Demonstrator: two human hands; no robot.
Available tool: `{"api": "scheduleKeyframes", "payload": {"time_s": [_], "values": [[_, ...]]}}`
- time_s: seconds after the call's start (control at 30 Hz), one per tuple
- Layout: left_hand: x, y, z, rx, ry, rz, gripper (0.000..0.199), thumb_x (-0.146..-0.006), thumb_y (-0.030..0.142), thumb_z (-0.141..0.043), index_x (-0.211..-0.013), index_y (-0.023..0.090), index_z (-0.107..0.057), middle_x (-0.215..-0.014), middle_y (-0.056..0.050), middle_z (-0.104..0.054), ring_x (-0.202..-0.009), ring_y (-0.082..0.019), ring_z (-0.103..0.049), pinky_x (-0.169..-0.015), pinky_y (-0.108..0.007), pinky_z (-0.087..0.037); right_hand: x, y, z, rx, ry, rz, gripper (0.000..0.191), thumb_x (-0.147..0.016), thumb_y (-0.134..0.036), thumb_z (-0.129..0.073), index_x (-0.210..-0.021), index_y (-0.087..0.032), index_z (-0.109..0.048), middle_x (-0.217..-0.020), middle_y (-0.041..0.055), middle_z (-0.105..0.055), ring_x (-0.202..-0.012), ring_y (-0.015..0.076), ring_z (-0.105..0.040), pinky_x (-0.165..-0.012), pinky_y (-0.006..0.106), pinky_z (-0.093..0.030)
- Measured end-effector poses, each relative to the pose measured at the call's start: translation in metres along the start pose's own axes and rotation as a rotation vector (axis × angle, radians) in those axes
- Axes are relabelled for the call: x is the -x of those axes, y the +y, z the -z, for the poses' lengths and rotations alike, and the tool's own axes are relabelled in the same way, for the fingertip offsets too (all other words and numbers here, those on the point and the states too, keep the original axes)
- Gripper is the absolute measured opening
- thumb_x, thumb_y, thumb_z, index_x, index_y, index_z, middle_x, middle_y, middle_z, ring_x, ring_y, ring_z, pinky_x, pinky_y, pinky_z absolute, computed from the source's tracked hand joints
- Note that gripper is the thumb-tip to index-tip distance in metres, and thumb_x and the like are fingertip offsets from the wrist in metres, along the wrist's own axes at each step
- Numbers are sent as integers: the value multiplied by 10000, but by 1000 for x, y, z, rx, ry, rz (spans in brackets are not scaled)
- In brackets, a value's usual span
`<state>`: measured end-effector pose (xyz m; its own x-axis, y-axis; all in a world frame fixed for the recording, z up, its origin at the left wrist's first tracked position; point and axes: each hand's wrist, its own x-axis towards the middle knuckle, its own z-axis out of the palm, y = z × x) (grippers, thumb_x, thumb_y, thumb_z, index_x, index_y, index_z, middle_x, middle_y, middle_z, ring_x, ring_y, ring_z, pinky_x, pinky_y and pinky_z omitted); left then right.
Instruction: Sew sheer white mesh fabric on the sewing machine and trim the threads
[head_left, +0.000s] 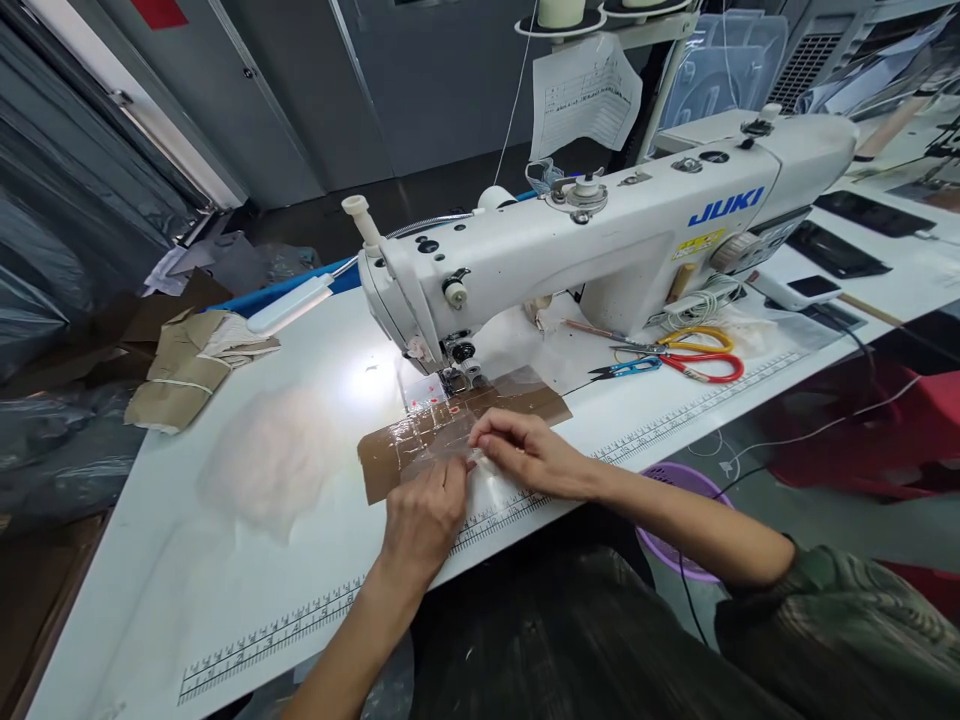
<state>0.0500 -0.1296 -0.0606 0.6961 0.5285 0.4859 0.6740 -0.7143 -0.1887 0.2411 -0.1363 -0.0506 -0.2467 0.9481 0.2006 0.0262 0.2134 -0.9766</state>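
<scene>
My left hand (424, 515) is closed at the near edge of the sewing table, its fingertips on a clear plastic sheet (442, 445). Just right of it, my right hand (532, 458) pinches the same thin sheet between thumb and fingers. The two hands almost meet. Beyond them a brown board (544, 398), partly covered with shiny clear film, lies flat below the needle area of a white sewing machine (555, 240). A small white piece with red marks (424, 392) sits beside the presser foot. Glare blurs the plastic's edges.
Yellow-handled scissors (709, 340), red-handled scissors (712, 370) and blue thread snips (630, 369) lie right of the board. A printed ruler (277, 630) follows the table's front edge. A tied brown bundle (184, 370) rests at left. A purple basket (675, 480) stands below.
</scene>
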Motion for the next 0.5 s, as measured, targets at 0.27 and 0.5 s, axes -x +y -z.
{"api": "scheduleKeyframes", "payload": {"time_s": [0.27,0.5], "values": [[4,9,22,179,-179,431,548,-1015,490,-430,-1422,123,-452,-1171,-183,-696,-920,-271,-719,-586,-321,-552,-13,9,58,-372,599,-183,158,-729,-306,-670,-807,-182,-611,-481,-102,-366,-437,70,-257,-434,230,-180],[-17,-17,35,401,-329,511,480,-1019,435,-406,-1375,129,-503,-1372,-178,-550,-1203,-313,-583,-1008,-484,-509,3,15,45,2,322,-187,157,-847,-307,-607,-869,-158,-650,-542,-64,-443,-486,85,-364,-466,238,-264]]}}
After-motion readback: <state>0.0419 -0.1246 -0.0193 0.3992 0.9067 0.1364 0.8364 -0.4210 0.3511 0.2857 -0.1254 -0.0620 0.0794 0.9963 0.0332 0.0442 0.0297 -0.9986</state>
